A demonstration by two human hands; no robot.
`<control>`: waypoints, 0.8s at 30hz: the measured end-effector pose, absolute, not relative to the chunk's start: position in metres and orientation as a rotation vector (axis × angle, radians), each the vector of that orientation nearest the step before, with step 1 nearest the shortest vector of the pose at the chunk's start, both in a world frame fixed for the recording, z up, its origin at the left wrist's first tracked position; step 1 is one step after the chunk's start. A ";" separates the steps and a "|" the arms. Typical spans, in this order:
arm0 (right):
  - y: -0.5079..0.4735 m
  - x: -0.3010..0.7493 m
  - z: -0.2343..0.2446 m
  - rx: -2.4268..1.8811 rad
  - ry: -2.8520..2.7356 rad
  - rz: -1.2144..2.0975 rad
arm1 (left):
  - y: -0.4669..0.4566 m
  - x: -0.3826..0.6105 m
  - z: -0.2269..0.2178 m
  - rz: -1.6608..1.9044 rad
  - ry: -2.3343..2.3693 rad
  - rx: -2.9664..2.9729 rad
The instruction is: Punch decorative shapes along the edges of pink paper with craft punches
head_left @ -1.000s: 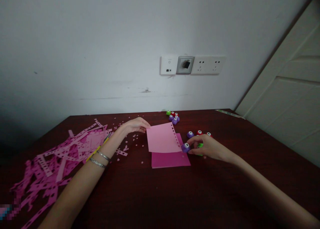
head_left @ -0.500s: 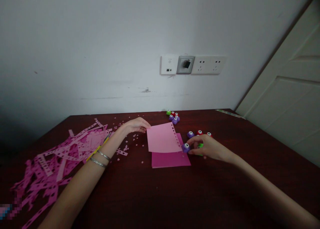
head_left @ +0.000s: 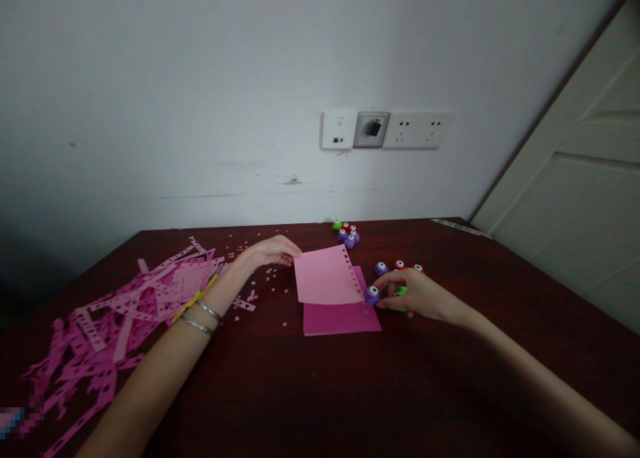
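My left hand (head_left: 273,251) pinches the far left corner of a light pink sheet (head_left: 325,277) that has a row of punched holes along its right edge. It lies over a darker pink sheet (head_left: 340,318) on the dark wooden table (head_left: 350,391). My right hand (head_left: 417,296) is closed on a small purple paper punch (head_left: 371,295) set at the light sheet's right edge. A green punch (head_left: 401,291) sits partly hidden under that hand.
A purple punch (head_left: 381,269) and two red ones (head_left: 399,265) lie just beyond my right hand. A cluster of punches (head_left: 347,233) sits near the wall. Punched pink paper strips (head_left: 125,311) and a yellow pencil (head_left: 196,297) cover the table's left side. A door (head_left: 580,191) stands at right.
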State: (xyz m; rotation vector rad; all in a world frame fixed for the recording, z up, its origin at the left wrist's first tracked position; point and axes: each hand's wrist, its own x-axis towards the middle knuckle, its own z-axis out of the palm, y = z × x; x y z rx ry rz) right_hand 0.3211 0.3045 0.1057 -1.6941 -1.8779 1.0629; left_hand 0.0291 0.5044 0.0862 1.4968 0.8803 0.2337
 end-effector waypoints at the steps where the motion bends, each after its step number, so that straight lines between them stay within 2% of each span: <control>1: 0.305 0.321 0.106 -1.698 -1.878 1.062 | 0.504 0.029 0.086 0.232 0.882 1.496; 10: 0.302 0.315 0.108 -1.690 -1.914 1.060 | 0.499 0.037 0.086 0.241 0.921 1.434; 24: 0.305 0.314 0.086 -1.654 -2.036 1.052 | 0.493 0.044 0.084 0.209 1.025 1.482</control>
